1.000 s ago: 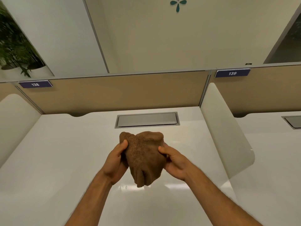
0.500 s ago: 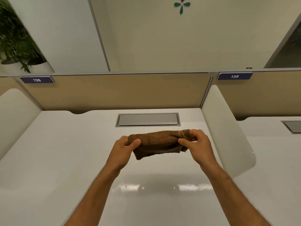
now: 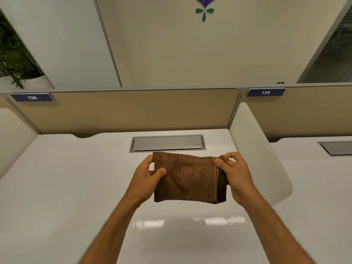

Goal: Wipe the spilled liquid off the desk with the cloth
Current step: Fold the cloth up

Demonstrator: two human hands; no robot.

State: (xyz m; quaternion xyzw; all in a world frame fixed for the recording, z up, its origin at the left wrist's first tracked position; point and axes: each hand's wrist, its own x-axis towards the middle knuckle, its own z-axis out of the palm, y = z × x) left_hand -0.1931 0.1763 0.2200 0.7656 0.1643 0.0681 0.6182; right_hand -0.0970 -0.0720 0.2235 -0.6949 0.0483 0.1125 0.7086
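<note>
A brown terry cloth (image 3: 187, 178) hangs folded into a rough rectangle above the white desk (image 3: 66, 187). My left hand (image 3: 146, 178) pinches its left edge with thumb in front. Its upper right corner is held by my right hand (image 3: 235, 174) between thumb and fingers. Both hands hold the cloth in the air, off the desk surface. Glossy light reflections (image 3: 190, 221) lie on the desk below the cloth; I cannot tell whether any of it is liquid.
A grey metal cable hatch (image 3: 167, 143) is set into the desk behind the cloth. A tan partition (image 3: 123, 111) closes the back. White side dividers stand at the right (image 3: 255, 153) and left (image 3: 13, 134). A potted plant (image 3: 13, 58) sits far left.
The cloth went from a bunched lump to a stretched roll, and now hangs down as a wider folded rectangle. My hands have spread apart and moved slightly forward.
</note>
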